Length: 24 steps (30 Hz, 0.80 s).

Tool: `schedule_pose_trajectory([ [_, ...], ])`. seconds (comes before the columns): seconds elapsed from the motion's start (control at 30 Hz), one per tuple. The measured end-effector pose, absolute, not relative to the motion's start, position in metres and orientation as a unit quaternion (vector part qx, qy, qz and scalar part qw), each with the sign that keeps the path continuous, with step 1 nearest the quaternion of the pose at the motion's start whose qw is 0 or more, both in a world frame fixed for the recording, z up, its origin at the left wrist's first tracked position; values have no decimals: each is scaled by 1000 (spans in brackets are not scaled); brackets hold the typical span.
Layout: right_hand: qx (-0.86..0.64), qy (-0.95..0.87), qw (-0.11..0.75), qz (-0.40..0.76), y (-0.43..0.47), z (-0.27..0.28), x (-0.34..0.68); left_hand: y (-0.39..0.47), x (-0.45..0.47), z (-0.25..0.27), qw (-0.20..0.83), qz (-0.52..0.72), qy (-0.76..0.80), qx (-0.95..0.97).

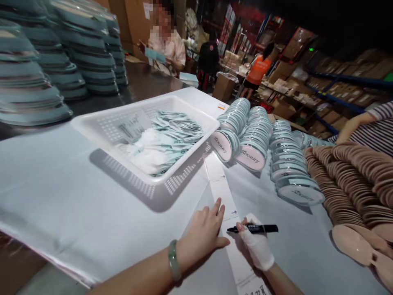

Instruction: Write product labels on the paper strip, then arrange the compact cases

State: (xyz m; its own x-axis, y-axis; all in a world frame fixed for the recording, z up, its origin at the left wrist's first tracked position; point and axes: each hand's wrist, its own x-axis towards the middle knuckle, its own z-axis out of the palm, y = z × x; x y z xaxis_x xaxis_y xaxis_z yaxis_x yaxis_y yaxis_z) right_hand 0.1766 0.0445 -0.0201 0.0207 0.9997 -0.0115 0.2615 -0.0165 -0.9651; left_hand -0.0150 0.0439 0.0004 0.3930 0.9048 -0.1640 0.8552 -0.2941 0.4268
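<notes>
A long white strip of labels (225, 196) runs across the table towards me, with small purple print and handwritten black marks at its near end. My left hand (205, 225) lies on the strip's left edge with its fingers spread, and a green bangle (174, 260) circles that wrist. In my right hand (256, 246), wrapped in a white covering with bare fingertips, is a black marker pen (267, 228). The pen's tip is at or just above the strip; contact cannot be made out.
A white plastic basket (123, 157) holds flat teal packets. Rows of clear-wrapped oval packs (251, 155) and beige oval pieces (351, 243) stand to the right. Tall teal stacks (89, 53) rise at back left. A person (167, 45) works across the table; a striped sleeve (374, 127) shows at right.
</notes>
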Motion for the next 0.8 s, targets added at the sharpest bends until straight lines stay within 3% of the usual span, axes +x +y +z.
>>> schedule_pose_trajectory([
  [0.17, -583, -619, 410, 331, 41, -23, 172, 44, -16, 3, 217, 42, 546, 808],
  [0.57, -570, -579, 430, 394, 42, -16, 168, 46, -16, 1, 212, 41, 546, 810],
  [0.8, -583, -624, 413, 317, 39, -16, 167, 46, -16, 3, 207, 33, 545, 811],
])
